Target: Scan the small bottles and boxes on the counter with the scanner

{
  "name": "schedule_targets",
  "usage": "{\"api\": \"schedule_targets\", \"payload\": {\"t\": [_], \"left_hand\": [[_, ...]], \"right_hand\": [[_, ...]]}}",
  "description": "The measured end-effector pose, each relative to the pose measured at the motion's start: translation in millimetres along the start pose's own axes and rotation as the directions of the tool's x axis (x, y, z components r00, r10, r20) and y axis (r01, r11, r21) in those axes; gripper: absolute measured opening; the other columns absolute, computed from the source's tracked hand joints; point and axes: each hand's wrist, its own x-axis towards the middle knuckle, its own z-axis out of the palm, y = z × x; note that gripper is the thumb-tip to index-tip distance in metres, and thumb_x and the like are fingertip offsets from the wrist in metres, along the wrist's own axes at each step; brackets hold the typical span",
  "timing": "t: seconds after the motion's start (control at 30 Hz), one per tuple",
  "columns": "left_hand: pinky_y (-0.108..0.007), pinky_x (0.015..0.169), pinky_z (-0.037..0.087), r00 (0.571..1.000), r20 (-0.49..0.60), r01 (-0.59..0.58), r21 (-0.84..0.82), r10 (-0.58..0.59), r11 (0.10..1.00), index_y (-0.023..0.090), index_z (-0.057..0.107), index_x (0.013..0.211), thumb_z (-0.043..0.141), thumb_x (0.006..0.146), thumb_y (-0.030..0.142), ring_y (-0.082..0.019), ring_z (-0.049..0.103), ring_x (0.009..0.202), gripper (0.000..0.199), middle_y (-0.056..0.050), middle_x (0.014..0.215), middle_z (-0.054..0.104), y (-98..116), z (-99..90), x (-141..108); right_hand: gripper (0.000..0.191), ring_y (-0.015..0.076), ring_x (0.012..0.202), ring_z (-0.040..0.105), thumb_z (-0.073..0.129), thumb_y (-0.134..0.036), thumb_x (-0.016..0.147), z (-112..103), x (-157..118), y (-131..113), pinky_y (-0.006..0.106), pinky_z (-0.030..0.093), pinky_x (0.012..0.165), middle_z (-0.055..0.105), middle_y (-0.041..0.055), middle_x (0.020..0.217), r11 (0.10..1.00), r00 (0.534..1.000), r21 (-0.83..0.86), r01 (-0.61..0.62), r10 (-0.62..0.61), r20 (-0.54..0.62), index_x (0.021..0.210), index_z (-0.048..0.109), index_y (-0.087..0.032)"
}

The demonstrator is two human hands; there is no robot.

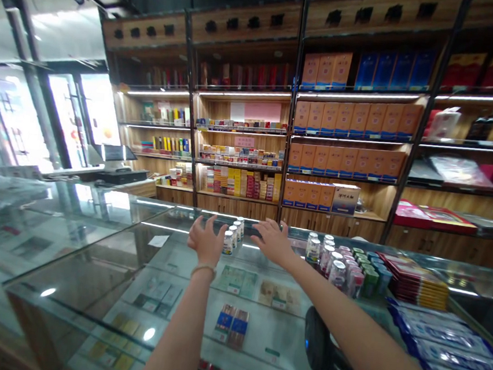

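My left hand (206,242) reaches over the glass counter (183,295) with its fingers spread and nothing in it. Just to its right stands a short row of white-topped cans (228,243), upright on the glass. On the other side of that row my right hand (273,241) hovers, palm toward the cans, fingers apart, holding nothing. Whether either hand touches a can I cannot tell; a gap shows on the right hand's side. More upright cans (312,249) stand in a group to the right of my right hand.
A black handheld scanner (317,340) sits below my right forearm. Pink cans (355,280), green cans (370,278), red packets (407,279) and blue-white packages (444,349) cover the counter's right. Behind stand shelves of orange boxes (344,120); a monitor (114,153) is far left.
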Motion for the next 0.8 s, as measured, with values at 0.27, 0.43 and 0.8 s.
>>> {"api": "schedule_targets", "payload": {"t": [0.27, 0.43, 0.8], "left_hand": [[-0.054, 0.111, 0.035, 0.946, 0.126, -0.304, 0.028, 0.299, 0.952, 0.028, 0.071, 0.119, 0.065, 0.088, 0.039, -0.034, 0.042, 0.134, 0.034, -0.014, 0.143, 0.047, -58.0, 15.4, 14.1], [-0.051, 0.114, 0.033, 0.933, 0.128, -0.34, 0.019, 0.335, 0.94, 0.029, 0.073, 0.116, 0.064, 0.088, 0.037, -0.031, 0.043, 0.135, 0.03, -0.012, 0.141, 0.049, -74.8, 23.9, 7.4], [-0.051, 0.117, 0.028, 0.91, 0.26, -0.341, 0.022, 0.324, 0.94, 0.032, 0.074, 0.114, 0.066, 0.087, 0.039, -0.031, 0.037, 0.139, 0.029, -0.01, 0.146, 0.047, -92.1, 29.9, 2.1]], "right_hand": [[0.038, 0.0312, 0.148, 0.026, 0.061, -0.042, 0.092, 51.4, 18.8, -41.2, 0.056, 0.02, 0.115, 0.041, 0.0129, 0.157, 0.969, 0.968, 0.027, -0.244, 0.242, 0.066, 0.126, 0.065, -0.025], [0.044, 0.0333, 0.148, 0.027, 0.057, -0.043, 0.093, 86.0, 16.2, -68.4, 0.056, 0.026, 0.112, 0.037, 0.0163, 0.158, 0.888, 0.892, 0.089, -0.452, 0.451, 0.026, 0.131, 0.063, -0.022], [0.032, 0.0308, 0.149, 0.026, 0.054, -0.038, 0.095, 117.9, 3.3, -82.3, 0.057, 0.023, 0.114, 0.037, 0.0104, 0.159, 0.902, 0.894, 0.167, -0.397, 0.422, -0.153, 0.123, 0.069, -0.029]]}}
